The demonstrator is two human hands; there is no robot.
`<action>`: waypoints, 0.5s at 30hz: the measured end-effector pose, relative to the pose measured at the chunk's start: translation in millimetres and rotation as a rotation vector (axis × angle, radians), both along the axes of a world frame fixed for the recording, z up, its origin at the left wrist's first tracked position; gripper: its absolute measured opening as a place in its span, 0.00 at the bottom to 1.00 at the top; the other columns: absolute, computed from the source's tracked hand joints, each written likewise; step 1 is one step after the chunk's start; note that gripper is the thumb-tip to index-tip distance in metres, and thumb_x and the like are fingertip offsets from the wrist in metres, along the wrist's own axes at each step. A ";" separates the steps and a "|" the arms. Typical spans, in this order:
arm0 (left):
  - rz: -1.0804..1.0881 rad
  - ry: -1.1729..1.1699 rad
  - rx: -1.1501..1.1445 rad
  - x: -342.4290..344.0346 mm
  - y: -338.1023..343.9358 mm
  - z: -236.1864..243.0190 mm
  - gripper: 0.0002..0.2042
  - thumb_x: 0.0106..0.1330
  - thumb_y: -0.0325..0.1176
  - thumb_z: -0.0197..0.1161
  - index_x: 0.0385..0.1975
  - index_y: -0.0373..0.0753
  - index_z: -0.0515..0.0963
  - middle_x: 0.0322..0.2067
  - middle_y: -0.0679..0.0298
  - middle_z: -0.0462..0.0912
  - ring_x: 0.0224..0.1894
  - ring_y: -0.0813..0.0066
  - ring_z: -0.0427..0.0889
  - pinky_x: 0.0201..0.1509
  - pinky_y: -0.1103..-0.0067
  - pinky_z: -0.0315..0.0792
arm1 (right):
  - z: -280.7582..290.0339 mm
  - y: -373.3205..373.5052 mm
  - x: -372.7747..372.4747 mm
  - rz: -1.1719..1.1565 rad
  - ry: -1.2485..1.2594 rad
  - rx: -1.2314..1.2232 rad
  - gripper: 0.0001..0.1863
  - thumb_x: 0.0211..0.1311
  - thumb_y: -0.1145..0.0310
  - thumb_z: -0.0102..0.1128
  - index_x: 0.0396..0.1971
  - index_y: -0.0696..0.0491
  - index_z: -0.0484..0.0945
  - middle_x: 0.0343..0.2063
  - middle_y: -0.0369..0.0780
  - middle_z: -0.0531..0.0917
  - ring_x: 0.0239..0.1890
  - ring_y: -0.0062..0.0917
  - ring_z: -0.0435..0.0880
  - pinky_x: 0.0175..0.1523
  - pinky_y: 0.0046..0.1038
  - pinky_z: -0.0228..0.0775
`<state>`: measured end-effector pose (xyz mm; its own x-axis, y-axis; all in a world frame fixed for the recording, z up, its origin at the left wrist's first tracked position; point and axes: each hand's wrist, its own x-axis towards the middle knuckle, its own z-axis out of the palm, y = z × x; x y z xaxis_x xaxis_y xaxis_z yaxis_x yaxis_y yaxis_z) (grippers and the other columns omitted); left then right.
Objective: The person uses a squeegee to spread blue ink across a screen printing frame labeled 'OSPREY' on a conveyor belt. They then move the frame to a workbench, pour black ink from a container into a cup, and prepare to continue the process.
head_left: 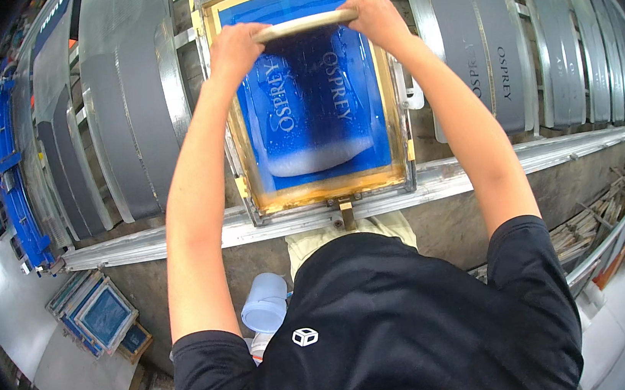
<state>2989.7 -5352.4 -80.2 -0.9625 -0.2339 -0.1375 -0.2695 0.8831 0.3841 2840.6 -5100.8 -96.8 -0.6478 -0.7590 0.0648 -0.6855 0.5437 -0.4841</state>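
Observation:
Both my arms reach forward over a blue printing screen (317,102) in a yellow-taped metal frame (327,189). My left hand (234,48) grips the left end of a wooden-handled squeegee (306,24), and my right hand (379,19) grips its right end. The squeegee lies crosswise near the far end of the screen. A pool of white ink (320,157) sits at the near end of the mesh. Pale lettering shows in the blue mesh.
Grey fabric panels (130,115) lie in rows on the long table to the left and right (500,50). A metal rail (479,168) runs along the near edge. A pale blue bucket (265,302) and several stacked blue screens (103,315) stand on the floor.

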 end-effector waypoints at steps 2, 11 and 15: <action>-0.019 -0.004 0.020 -22.2 -14.2 3.2 0.17 0.55 0.33 0.68 0.46 0.57 0.86 0.40 0.60 0.88 0.44 0.57 0.86 0.51 0.65 0.79 | 3.5 -11.1 -22.1 0.007 0.009 0.049 0.13 0.49 0.72 0.69 0.38 0.51 0.87 0.38 0.44 0.86 0.45 0.41 0.84 0.52 0.40 0.76; 0.010 -0.042 0.034 -13.9 3.5 -10.0 0.17 0.57 0.30 0.65 0.45 0.57 0.87 0.41 0.61 0.88 0.44 0.57 0.85 0.52 0.65 0.78 | -15.1 4.7 -4.0 -0.057 -0.026 0.007 0.13 0.47 0.72 0.69 0.36 0.49 0.87 0.36 0.43 0.86 0.43 0.42 0.84 0.51 0.41 0.76; 0.005 -0.007 0.089 57.8 41.1 -10.3 0.17 0.56 0.25 0.62 0.44 0.51 0.87 0.43 0.61 0.87 0.47 0.58 0.85 0.55 0.67 0.77 | -10.0 45.2 69.7 -0.069 -0.051 -0.073 0.16 0.44 0.76 0.70 0.38 0.50 0.86 0.38 0.42 0.85 0.45 0.40 0.83 0.52 0.39 0.76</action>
<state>3047.5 -5311.3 -90.5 -0.9603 -0.2250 -0.1647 -0.2766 0.8443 0.4589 2910.4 -5055.6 -106.8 -0.7021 -0.7071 0.0846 -0.6215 0.5505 -0.5574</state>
